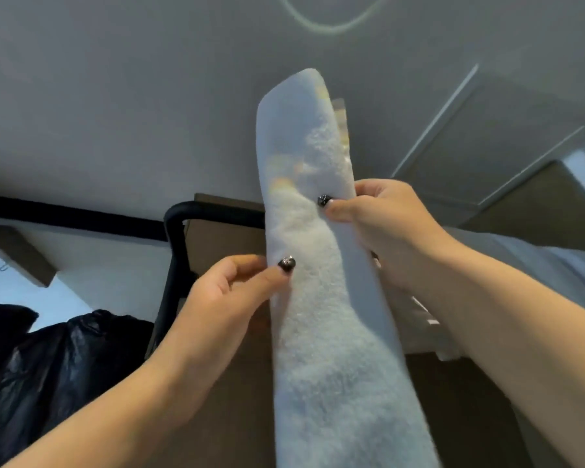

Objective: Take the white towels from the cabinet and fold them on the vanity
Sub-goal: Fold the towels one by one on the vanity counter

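This is looking like a room in a home or a hotel: brown wooden cabinet panels [227, 238] at 12 o'clock, a black bag [48, 373] hanging at 8 o'clock, a panelled ceiling [487, 136] at 2 o'clock.

Black bar [174, 251] and black bag [48, 359] crowd the left; above lies open.

No legible text, label, brand, number or sign anywhere in view.
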`<state>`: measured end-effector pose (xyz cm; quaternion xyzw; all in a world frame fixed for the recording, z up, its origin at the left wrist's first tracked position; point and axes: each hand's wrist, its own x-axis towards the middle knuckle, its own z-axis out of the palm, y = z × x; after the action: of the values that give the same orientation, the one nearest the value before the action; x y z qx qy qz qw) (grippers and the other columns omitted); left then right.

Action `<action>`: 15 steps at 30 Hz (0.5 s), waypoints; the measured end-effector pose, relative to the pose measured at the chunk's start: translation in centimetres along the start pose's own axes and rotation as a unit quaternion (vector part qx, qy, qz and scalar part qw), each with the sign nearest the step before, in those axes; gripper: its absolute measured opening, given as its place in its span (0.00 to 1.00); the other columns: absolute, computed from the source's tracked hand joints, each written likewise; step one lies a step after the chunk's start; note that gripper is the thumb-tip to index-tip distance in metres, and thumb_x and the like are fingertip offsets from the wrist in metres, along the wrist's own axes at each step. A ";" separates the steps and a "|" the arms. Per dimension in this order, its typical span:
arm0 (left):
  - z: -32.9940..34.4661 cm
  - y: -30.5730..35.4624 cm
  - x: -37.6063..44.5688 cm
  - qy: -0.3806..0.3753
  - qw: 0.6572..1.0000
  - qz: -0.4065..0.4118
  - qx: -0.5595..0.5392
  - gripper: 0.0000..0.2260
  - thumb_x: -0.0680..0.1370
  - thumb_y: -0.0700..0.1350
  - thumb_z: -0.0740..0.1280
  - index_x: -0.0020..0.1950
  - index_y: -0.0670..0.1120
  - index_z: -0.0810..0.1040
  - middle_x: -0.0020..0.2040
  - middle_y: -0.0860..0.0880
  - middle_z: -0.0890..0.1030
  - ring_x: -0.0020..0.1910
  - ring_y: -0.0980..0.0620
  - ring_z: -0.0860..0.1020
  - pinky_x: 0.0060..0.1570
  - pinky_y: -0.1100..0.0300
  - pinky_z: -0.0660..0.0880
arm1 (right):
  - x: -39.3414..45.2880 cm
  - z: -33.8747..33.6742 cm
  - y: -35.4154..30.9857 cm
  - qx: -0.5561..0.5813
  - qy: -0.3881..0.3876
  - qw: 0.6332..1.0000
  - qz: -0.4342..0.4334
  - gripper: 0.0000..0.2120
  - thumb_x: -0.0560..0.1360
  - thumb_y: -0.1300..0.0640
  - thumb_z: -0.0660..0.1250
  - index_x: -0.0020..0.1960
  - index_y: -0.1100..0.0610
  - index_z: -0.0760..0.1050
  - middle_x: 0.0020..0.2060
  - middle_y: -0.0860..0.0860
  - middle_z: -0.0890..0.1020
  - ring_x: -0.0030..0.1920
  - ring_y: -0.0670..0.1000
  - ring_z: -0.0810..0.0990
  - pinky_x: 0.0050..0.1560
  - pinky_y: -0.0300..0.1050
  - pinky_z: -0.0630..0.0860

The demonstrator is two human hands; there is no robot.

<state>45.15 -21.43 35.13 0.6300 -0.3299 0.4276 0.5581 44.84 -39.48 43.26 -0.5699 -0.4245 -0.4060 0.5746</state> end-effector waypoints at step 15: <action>1.6 -5.6 4.7 0.024 0.998 0.033 0.049 0.28 0.60 0.53 0.78 0.58 0.50 0.76 0.51 0.51 0.85 0.48 0.52 0.84 0.49 0.52 0.82 | 14.1 3.8 3.7 -0.174 0.155 0.972 -0.011 0.22 0.70 0.56 0.76 0.61 0.63 0.76 0.57 0.57 0.81 0.56 0.58 0.81 0.57 0.47 0.78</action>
<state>52.39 -21.82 37.00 0.6353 -0.3154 0.4762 0.5197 52.62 -35.37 55.45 -0.5867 -0.2598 -0.5633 0.5205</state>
